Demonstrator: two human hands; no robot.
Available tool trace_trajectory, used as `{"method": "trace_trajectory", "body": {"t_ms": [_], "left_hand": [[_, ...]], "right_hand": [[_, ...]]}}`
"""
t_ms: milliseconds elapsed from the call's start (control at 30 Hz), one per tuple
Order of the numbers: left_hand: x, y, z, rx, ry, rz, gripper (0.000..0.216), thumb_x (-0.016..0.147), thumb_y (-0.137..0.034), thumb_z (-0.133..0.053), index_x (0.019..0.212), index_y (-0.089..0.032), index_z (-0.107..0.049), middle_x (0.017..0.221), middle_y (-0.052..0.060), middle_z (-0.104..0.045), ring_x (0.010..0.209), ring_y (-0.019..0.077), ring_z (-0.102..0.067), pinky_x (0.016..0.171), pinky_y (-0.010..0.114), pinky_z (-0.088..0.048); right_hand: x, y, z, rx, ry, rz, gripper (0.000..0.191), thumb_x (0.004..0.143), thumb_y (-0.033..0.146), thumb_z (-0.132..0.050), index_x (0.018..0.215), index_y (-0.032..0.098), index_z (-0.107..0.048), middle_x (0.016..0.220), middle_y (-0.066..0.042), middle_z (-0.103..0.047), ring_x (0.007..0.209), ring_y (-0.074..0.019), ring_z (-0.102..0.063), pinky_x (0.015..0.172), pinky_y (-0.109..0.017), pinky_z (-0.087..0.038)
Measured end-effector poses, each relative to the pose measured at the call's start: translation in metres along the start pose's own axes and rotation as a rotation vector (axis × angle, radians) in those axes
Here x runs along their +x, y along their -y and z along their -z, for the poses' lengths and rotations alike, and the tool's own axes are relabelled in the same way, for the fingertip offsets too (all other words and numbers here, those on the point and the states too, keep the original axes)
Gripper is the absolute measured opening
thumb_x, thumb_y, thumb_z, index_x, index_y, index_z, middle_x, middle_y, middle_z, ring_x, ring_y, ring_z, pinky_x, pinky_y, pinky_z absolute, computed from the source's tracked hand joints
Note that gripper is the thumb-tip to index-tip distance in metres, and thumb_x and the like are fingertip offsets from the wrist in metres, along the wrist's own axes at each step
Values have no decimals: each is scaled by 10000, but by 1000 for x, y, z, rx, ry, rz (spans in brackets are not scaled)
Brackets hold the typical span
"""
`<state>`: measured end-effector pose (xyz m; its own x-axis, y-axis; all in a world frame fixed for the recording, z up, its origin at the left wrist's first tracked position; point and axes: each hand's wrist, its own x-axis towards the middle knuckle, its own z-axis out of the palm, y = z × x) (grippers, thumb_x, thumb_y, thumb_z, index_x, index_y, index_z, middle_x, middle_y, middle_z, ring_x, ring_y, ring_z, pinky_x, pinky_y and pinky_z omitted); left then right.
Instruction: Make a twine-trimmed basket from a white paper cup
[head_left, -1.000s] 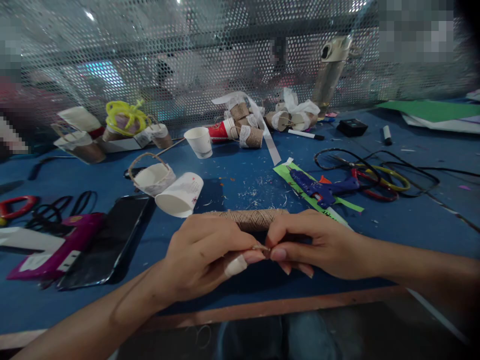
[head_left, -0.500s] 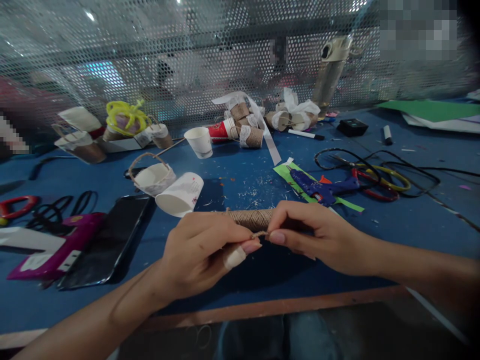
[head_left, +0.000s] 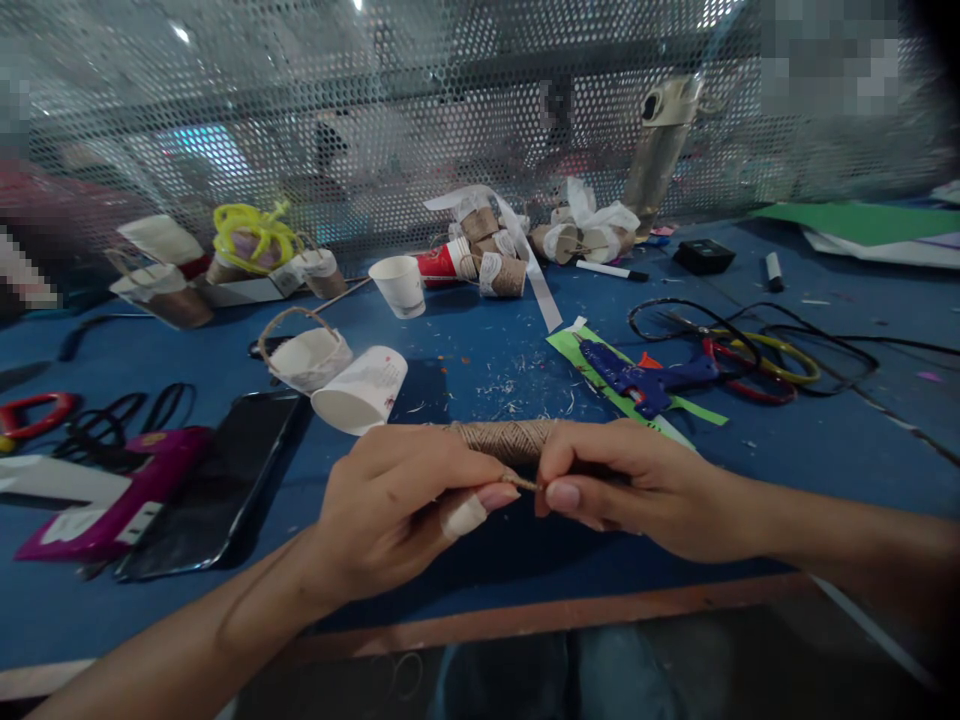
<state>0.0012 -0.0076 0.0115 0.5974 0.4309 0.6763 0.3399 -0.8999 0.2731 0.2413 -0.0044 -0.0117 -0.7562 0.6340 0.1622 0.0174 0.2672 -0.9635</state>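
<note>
Between my hands runs a short stretch of brown jute twine. My left hand pinches it with thumb and forefinger; a strip of white tape wraps a finger of this hand. My right hand pinches the twine's other side with fingertips pressed together. Just behind the fingers lies a spool of jute twine, its two ends hidden by my hands. Left of the spool, a white paper cup lies on its side against a small cup basket with a twine handle.
On the blue table a blue glue gun rests on green paper, beside scissors and a black cord. A phone and a purple device lie left. Twine-wrapped cups and a bottle stand behind.
My right hand has shifted slightly down and right, and the twine between my fingertips looks straighter. My left hand is almost where it was.
</note>
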Motion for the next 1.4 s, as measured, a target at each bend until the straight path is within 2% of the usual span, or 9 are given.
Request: {"method": "trace_trajectory", "body": {"t_ms": [233,367,633,867,1067,1300,1400], "left_hand": [[0,0,-1,-136,-4,31,148,1004,-281,-624,901,-194,-685,728,-4,-794,594,113,-728,605,201,-570],[-1,-1,-2,-176,-7,60,142,999,-296,-634,944,-186,-705,708,-7,-780,568,104,-711,591,195,-548],[-2,2,-7,-433,58,93,147,997,-220,-629,1006,-127,-744,787,51,-811,610,91,-722,696,164,-553],[-7,6,-7,-697,135,131,238,1012,-131,-571,1204,-123,-712,816,76,-792,682,115,-734,693,183,-562],[-4,6,-9,-750,144,205,231,1020,-158,-562,1182,-177,-725,806,64,-781,585,103,-676,570,170,-554],[-6,5,-11,-766,174,193,219,1018,-160,-564,1165,-173,-727,865,75,-787,641,116,-689,622,197,-568],[-6,4,-10,-726,152,204,198,1021,-187,-567,1125,-183,-736,815,59,-786,593,110,-673,602,196,-562]], "right_hand": [[1,-4,1,9,38,102,118,1022,180,-551,924,152,-611,665,61,-524,548,-34,-435,502,-136,-350],[2,-5,0,25,66,120,133,1029,195,-545,927,150,-617,665,58,-533,544,-34,-435,504,-136,-348],[2,-6,-1,142,117,49,176,1034,283,-550,943,150,-621,707,37,-596,503,-26,-442,466,-132,-353],[2,-3,-2,253,152,-32,231,1039,326,-538,915,139,-595,735,23,-594,500,-23,-436,458,-131,-364],[4,-1,0,324,151,-47,243,1039,325,-536,890,140,-584,720,23,-595,488,-23,-433,459,-137,-363],[3,-1,0,347,195,-93,219,1034,316,-542,936,133,-612,714,27,-600,490,-27,-452,459,-129,-384],[6,-1,0,260,190,-67,248,1043,318,-516,947,130,-646,725,4,-644,534,-55,-535,514,-160,-460]]}}
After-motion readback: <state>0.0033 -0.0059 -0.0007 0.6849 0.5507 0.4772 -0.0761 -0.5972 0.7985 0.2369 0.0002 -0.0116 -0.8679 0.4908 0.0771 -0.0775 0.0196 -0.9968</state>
